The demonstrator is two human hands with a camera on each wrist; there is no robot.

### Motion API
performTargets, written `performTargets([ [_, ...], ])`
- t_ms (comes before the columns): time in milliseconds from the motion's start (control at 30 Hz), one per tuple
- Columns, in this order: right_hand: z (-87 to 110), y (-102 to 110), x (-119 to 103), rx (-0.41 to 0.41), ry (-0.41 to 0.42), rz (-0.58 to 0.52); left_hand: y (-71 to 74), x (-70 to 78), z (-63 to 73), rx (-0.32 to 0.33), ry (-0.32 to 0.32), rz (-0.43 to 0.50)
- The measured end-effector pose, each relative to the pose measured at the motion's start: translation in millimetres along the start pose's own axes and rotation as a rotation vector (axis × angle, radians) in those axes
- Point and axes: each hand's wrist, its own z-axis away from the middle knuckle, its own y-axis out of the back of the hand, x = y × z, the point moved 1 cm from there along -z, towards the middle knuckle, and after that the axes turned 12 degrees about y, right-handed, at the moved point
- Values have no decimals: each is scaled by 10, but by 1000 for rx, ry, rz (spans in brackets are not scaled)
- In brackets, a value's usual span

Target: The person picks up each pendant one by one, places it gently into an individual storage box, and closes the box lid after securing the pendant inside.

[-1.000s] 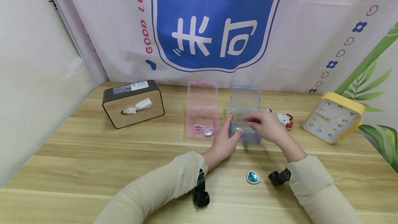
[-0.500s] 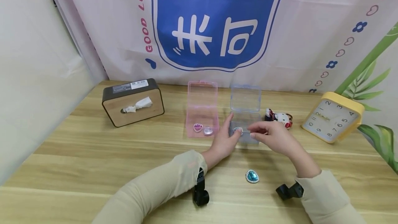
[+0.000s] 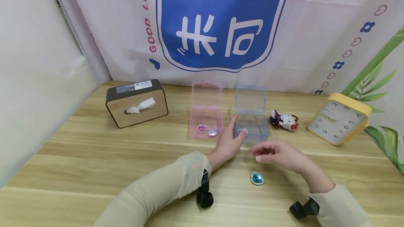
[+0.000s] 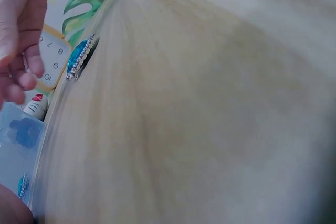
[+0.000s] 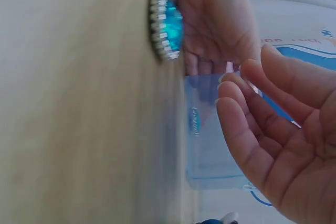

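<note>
In the head view my left hand (image 3: 228,141) rests against the left front corner of a clear blue plastic box (image 3: 258,134) with its lid raised. Its thumb lies at the front and its straight fingers run along the left side. A teal gem with a beaded rim (image 5: 195,121) shows inside the box, partly behind the thumb in the head view. My right hand (image 3: 279,155) hovers in front of the box, fingers loosely bent, holding nothing. Below it, a teal heart-shaped gem with a pearly rim (image 3: 257,178) lies on the table.
A pink plastic box (image 3: 206,113), lid up, stands left of the blue one, with a pink heart gem (image 3: 202,128) and a pale gem (image 3: 212,132) inside. Around them are a tissue box (image 3: 137,104), a small cat doll (image 3: 285,121) and a yellow clock (image 3: 339,119).
My right hand has drawn back from over the blue box toward me and slightly right, uncovering the box and the doll. The left hand has stayed at the box.
</note>
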Motion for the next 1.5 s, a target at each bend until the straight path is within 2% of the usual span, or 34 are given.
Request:
performTargets([
  [167, 49, -48, 37, -67, -25, -55, -9, -6, 3, -6, 11, 2],
  [367, 99, -119, 78, -97, -1, -80, -10, -8, 2, -6, 21, 6],
  [500, 126, -180, 115, -84, 5, -93, -2, -3, 0, -11, 26, 7],
  [867, 116, -254, 130, -41, 18, -39, 10, 3, -15, -17, 29, 9],
  [1167, 97, -297, 45, -2, 23, 44, 16, 12, -23, -11, 35, 13],
  [1333, 78, -293, 55, -7, -41, 5, 12, 9, -21, -9, 37, 18],
  [1500, 83, -274, 101, -8, -73, -76, 4, -1, -17, -15, 29, 16],
])
